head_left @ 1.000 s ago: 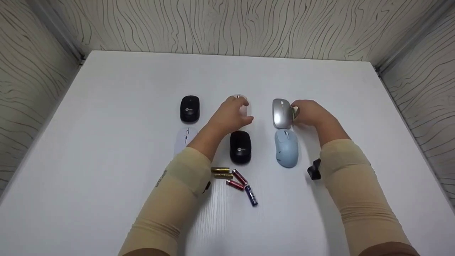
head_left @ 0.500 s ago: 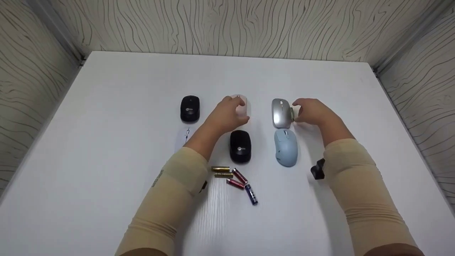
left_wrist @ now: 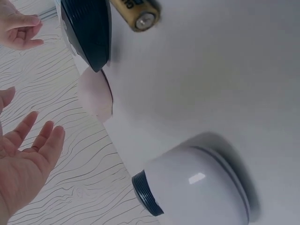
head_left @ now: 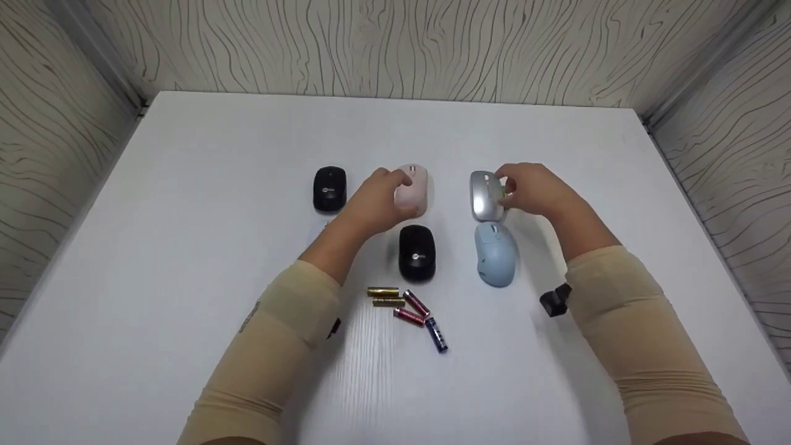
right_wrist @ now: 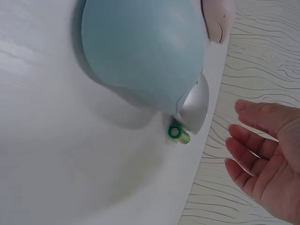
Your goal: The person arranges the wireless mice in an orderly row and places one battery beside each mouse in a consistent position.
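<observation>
My left hand (head_left: 377,199) is over the left side of the pink mouse (head_left: 418,191), fingers parted; in the left wrist view, the same hand (left_wrist: 30,164) holds nothing. Near the silver mouse (head_left: 485,196), my right hand (head_left: 534,188) has thumb and fingertips by its right edge; the right wrist view has this hand (right_wrist: 267,157) with loosely bent fingers and nothing in them. A green battery (right_wrist: 178,133) lies beside the silver mouse, mostly hidden by the right hand in the head view. Whether either hand touches a mouse, I cannot tell.
Two black mice (head_left: 330,189) and a light blue mouse (head_left: 497,254) are on the white table (head_left: 185,247). Left forearm hides most of a white mouse (left_wrist: 197,187). Several gold, red and blue batteries (head_left: 410,316) lie in front. Patterned panels (head_left: 395,49) border the table.
My left hand has shifted left, uncovering more of the pink mouse. The right hand drew back from the green battery, then moved left and slightly away from me, over the silver mouse's edge.
</observation>
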Demonstrator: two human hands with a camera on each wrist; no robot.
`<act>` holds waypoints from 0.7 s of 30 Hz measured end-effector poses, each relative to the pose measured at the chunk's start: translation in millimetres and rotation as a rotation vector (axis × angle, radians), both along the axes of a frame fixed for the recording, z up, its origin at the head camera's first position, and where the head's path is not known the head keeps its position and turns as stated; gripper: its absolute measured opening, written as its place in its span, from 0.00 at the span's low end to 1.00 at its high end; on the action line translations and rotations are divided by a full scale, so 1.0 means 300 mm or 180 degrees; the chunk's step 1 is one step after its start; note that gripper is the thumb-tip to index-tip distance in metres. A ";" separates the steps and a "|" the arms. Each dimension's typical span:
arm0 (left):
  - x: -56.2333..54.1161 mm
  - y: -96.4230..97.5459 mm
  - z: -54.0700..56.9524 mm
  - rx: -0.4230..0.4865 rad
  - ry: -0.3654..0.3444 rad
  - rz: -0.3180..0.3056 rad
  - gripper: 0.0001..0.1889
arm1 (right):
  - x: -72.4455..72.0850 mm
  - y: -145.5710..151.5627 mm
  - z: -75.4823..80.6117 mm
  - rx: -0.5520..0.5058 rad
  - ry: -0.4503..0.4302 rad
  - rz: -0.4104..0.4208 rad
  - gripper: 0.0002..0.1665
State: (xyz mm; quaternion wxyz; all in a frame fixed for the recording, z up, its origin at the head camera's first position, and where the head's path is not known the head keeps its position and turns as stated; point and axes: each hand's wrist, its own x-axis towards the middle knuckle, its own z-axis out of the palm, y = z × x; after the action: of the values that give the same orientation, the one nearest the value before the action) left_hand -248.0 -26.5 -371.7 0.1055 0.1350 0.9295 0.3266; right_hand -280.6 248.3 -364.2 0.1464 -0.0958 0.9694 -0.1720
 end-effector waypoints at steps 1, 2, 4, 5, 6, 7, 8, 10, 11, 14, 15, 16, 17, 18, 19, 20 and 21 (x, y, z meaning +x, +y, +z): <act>0.003 -0.007 0.000 -0.0011 0.0024 -0.0006 0.26 | 0.004 -0.008 0.004 -0.0002 -0.0001 0.0021 0.29; 0.006 -0.014 0.001 -0.0020 0.0050 -0.0016 0.26 | 0.008 -0.016 0.009 -0.0008 -0.0003 0.0045 0.29; 0.012 -0.026 0.004 -0.0056 0.0094 -0.0030 0.25 | 0.017 -0.030 0.015 -0.0016 0.0013 0.0112 0.28; 0.014 -0.032 0.005 -0.0074 0.0105 -0.0031 0.25 | 0.021 -0.038 0.018 -0.0020 0.0026 0.0146 0.28; 0.017 -0.037 0.007 -0.0085 0.0110 -0.0031 0.25 | 0.025 -0.045 0.020 -0.0020 0.0034 0.0179 0.28; 0.019 -0.040 0.008 -0.0094 0.0105 -0.0024 0.24 | 0.030 -0.052 0.023 -0.0023 0.0052 0.0214 0.28; 0.022 -0.042 0.010 -0.0094 0.0100 -0.0014 0.24 | 0.034 -0.059 0.025 -0.0020 0.0065 0.0236 0.28; 0.027 -0.047 0.013 -0.0090 0.0074 0.0014 0.24 | 0.043 -0.075 0.029 -0.0024 0.0067 0.0259 0.29; 0.030 -0.049 0.016 -0.0072 0.0071 0.0015 0.24 | 0.047 -0.083 0.031 -0.0018 0.0064 0.0268 0.29; 0.042 -0.057 0.020 -0.0053 0.0104 -0.0009 0.24 | 0.061 -0.106 0.040 -0.0011 0.0067 0.0300 0.29; 0.046 -0.060 0.021 -0.0057 0.0119 -0.0022 0.24 | 0.066 -0.113 0.043 -0.0008 0.0077 0.0323 0.29; 0.051 -0.063 0.020 -0.0057 0.0134 -0.0041 0.24 | 0.072 -0.119 0.045 -0.0003 0.0099 0.0365 0.29; 0.056 -0.065 0.020 -0.0060 0.0144 -0.0058 0.23 | 0.078 -0.125 0.047 0.0002 0.0129 0.0409 0.28; 0.061 -0.068 0.019 -0.0067 0.0154 -0.0077 0.23 | 0.085 -0.131 0.049 0.0009 0.0155 0.0451 0.28; 0.067 -0.071 0.018 -0.0075 0.0162 -0.0100 0.24 | 0.092 -0.137 0.050 0.0011 0.0171 0.0492 0.28; 0.072 -0.074 0.017 -0.0084 0.0176 -0.0122 0.23 | 0.100 -0.142 0.051 0.0021 0.0194 0.0541 0.28; 0.079 -0.077 0.016 -0.0086 0.0180 -0.0146 0.24 | 0.108 -0.148 0.052 0.0025 0.0218 0.0603 0.27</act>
State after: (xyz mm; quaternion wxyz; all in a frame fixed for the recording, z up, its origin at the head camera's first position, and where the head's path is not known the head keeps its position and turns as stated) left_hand -224.2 -49.5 -366.8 0.0885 0.1639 0.9331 0.3077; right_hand -248.3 203.9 -348.6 0.1292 -0.1922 0.9612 -0.1502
